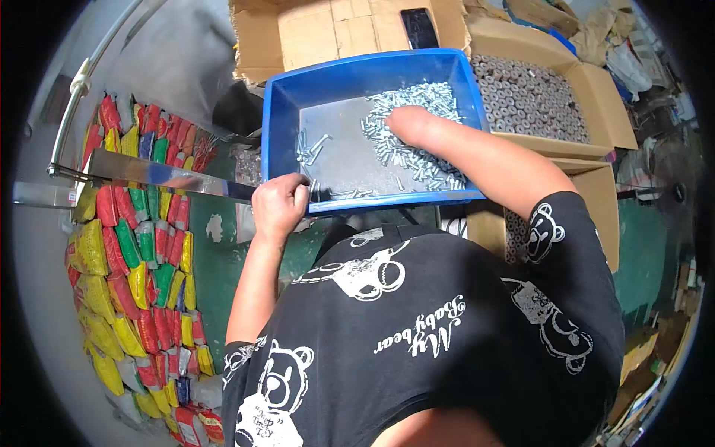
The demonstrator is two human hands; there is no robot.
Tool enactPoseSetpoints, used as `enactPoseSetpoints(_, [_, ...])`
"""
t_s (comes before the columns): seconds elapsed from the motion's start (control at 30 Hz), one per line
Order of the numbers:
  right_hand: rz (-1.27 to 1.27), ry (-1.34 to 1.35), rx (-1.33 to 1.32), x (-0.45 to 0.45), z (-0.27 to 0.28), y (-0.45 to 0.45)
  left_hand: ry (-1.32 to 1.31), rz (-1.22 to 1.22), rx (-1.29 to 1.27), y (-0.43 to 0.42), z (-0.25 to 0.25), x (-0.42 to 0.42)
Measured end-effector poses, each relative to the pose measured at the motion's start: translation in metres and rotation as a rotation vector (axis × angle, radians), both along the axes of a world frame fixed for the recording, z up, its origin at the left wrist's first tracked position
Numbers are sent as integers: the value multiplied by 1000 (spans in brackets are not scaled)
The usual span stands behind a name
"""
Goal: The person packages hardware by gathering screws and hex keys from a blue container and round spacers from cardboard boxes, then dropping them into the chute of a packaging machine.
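A blue plastic bin (376, 203) stands in front of me. Small silvery bolts (428, 164) are heaped in its right half, and a smaller loose group (307, 149) lies at the left. My right hand (410, 124) reaches into the heap with its fingers curled downward. Its fingertips are hidden, so I cannot make out what they hold. At the bin's near left corner, my left hand (279, 203) is closed around the rim, thumb toward the inside. More bolts lie along the near wall beside it.
An open cardboard box (328, 33) with a dark phone (419, 28) adjoins the bin's far side. Another carton holds many round metal parts (529, 97). A metal bar (164, 175) extends left near my left hand. Colourful packets (141, 276) are stacked at the left.
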State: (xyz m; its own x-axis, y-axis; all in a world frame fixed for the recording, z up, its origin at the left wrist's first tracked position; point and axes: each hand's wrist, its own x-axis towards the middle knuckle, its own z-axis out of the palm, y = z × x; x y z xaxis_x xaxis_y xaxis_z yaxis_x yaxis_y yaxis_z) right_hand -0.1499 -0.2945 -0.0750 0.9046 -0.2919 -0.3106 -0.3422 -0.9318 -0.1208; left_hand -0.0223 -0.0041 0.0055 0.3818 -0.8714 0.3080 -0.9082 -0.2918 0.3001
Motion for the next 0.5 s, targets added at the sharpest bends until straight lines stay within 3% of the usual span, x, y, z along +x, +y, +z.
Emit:
enactPoseSetpoints(0.23, [98, -220, 131, -4, -2, -13, 5, -14, -68, 0, 1, -3])
enactPoseSetpoints(0.5, [82, -84, 52, 5, 18, -18, 18, -14, -55, 2, -1, 0])
